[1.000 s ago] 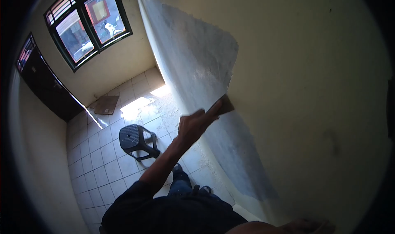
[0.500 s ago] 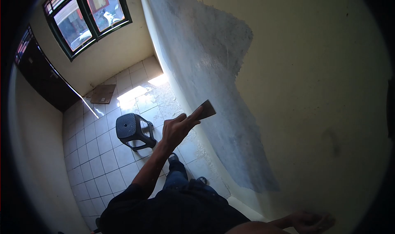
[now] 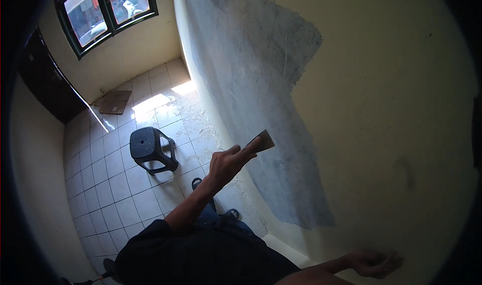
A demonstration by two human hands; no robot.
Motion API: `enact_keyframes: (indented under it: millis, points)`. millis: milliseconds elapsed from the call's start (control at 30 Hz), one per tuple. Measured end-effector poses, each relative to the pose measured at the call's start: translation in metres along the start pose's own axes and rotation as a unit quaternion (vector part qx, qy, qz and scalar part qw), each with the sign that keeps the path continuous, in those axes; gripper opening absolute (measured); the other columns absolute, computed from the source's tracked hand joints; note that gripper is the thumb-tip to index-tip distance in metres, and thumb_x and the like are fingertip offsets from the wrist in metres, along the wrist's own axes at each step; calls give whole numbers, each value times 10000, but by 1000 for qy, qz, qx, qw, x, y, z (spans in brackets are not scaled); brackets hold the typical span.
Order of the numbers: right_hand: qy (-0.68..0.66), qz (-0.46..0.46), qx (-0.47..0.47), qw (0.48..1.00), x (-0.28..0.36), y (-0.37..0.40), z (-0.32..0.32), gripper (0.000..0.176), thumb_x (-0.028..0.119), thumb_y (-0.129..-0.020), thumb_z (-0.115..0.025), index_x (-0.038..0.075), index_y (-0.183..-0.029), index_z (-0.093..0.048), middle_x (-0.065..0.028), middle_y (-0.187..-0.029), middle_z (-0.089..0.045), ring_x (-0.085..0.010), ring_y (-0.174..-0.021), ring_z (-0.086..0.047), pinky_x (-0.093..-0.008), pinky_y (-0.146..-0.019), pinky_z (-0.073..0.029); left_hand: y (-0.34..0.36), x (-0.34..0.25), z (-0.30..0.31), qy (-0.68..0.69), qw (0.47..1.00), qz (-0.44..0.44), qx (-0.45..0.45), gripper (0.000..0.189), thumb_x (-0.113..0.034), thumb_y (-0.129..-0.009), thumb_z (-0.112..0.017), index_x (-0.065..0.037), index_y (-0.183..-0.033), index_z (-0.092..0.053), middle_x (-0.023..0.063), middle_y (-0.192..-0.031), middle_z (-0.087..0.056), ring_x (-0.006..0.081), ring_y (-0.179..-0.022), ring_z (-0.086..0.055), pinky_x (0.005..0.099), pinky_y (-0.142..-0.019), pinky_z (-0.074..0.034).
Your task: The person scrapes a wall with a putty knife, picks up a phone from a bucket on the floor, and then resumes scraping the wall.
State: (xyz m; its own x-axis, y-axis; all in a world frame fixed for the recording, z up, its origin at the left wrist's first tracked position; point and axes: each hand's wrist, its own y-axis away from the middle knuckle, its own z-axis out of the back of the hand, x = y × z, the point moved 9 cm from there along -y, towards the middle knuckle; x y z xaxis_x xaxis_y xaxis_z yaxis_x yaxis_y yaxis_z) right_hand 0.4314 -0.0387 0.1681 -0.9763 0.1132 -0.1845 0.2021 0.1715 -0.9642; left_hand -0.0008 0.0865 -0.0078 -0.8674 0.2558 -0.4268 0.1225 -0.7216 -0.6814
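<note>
My left hand (image 3: 228, 165) reaches forward along the wall, its fingers closed on a putty knife (image 3: 265, 140) with a flat, broad blade. The blade overlaps a grey scraped patch (image 3: 251, 69) on the cream wall (image 3: 371, 109). This patch has a ragged edge and runs from the top of the view down toward the wall's foot. Low on the right, my right hand (image 3: 374, 263) is close to the wall in shadow. Its fingers are loosely bent and apart, and nothing shows in them.
A dark plastic stool (image 3: 153, 149) stands on the tiled floor (image 3: 118, 184) to the left. Pale flakes (image 3: 203, 119) lie along the foot of the wall. Flat cardboard (image 3: 115, 102) rests by the dark door (image 3: 47, 79), below a window (image 3: 108, 11). My sandalled feet (image 3: 232, 214) are near the wall.
My left hand and the putty knife have shifted to the right and slightly down in view. My right hand sits a little higher. The stool and floor have slid left as my head turned.
</note>
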Motion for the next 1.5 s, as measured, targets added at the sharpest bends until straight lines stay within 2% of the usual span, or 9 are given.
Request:
enact_keyframes:
  millis: [133, 300, 667, 867, 1100, 1200, 1300, 1400, 1500]
  points:
    - [-14, 3, -9, 1000, 3, -3, -1, 283, 185, -1141, -510, 37, -1282, -705, -187, -1360, -667, -389, -1316, -634, -505, -1080, -527, -20, -8, -2, 2, 1000, 0, -8, 670, -232, -895, -848, -272, -1522, -616, 24, -640, -574, 156, -443, -507, 372, -428, -469]
    - [14, 22, 1, 1000, 4, -4, 0, 314, 204, -1152, -482, 31, -1293, -702, -189, -1380, -663, -393, -1324, -630, -499, -1069, -517, -85, -30, 0, 31, 998, -53, -7, 678, -293, -931, -813, -312, -1561, -565, 14, -658, -558, 147, -443, -484, 357, -416, -446]
    - [14, 5, 15, 1000, 2, -1, 0, 313, 187, -1152, -476, 41, -1345, -675, -181, -1410, -651, -377, -1380, -585, -500, -1107, -487, 25, -7, -18, 20, 998, 61, 25, 688, -327, -965, -778, -369, -1595, -505, 4, -656, -582, 117, -452, -478, 346, -383, -401]
    - [13, 8, 17, 1000, 5, -1, 1, 301, 183, -1149, -487, 44, -1324, -688, -178, -1395, -670, -382, -1375, -589, -493, -1096, -497, -83, -36, 4, 84, 994, -13, -68, 656, -321, -1003, -738, -354, -1609, -488, 4, -650, -582, 110, -451, -472, 340, -383, -401]
    - [16, -3, 15, 1000, 3, -3, 1, 303, 178, -1152, -478, 36, -1313, -691, -185, -1412, -643, -374, -1364, -599, -497, -1090, -512, -20, -18, -12, 39, 993, 75, 81, 590, -328, -1052, -683, -349, -1609, -491, 22, -757, -685, 143, -484, -563, 359, -429, -456]
    - [10, 3, 13, 1000, 7, -3, 1, 307, 178, -1152, -478, 33, -1324, -686, -182, -1415, -633, -370, -1361, -600, -494, -1101, -507, 24, -9, -24, 92, 984, 132, 75, 624, -250, -1078, -635, -315, -1658, -413, 45, -760, -680, 188, -525, -597, 374, -533, -516]
    - [-2, 10, 11, 1000, 5, -2, 1, 311, 187, -1153, -479, 34, -1331, -682, -181, -1406, -639, -373, -1360, -599, -492, -1103, -505, 60, -3, -31, 281, 894, 316, 147, 676, -154, -1073, -603, -206, -1690, -332, 82, -860, -716, 205, -633, -646, 382, -662, -544]
    - [15, 9, 19, 1000, 2, 1, 2, 314, 191, -1153, -475, 34, -1331, -681, -180, -1407, -640, -372, -1362, -599, -493, -1103, -503, 78, 7, -50, 377, 886, 250, 99, 657, -95, -1070, -581, -75, -1663, -300, 107, -978, -735, 184, -731, -664, 372, -710, -535]
    - [7, 11, 16, 1000, 2, 0, 2, 316, 202, -1153, -479, 36, -1326, -684, -176, -1401, -645, -369, -1366, -597, -493, -1105, -501, 20, -19, 7, 402, 864, 279, 120, 587, -59, -1070, -567, -5, -1607, -337, 114, -1055, -737, 124, -772, -632, 337, -686, -524]
